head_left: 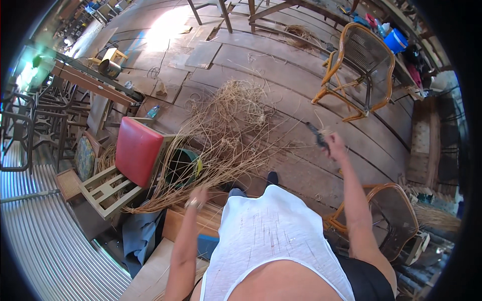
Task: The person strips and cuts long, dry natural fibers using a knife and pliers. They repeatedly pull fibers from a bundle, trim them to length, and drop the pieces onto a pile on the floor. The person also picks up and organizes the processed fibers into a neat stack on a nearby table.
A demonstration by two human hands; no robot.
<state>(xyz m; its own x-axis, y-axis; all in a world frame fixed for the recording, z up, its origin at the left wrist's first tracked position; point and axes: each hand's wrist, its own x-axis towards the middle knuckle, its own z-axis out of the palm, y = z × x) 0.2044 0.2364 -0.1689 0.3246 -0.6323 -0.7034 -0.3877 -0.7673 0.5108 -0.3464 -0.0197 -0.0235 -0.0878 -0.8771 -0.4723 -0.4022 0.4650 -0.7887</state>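
Observation:
My right hand (335,146) is out to the right over the floorboards, its fingers closed around a dark, long hand tool (317,134); its exact kind is unclear. A pale curl of strand shows beside that hand. My left hand (198,196) is low, at the near side of a long bundle of thin tan rattan strands (226,173), and appears closed on some of them; its fingertips are partly hidden. The bundle fans out over a dark green bucket (182,168) and joins a tangled heap of strands (241,108) on the floor.
A chair with a red seat (136,151) lies tipped at the left, by stacked dark frames (47,120). Rattan armchairs stand at the right, one far (359,70) and one near (391,215). A plastic bottle (153,111) is beyond the red chair; a blue bucket (396,41) is far right.

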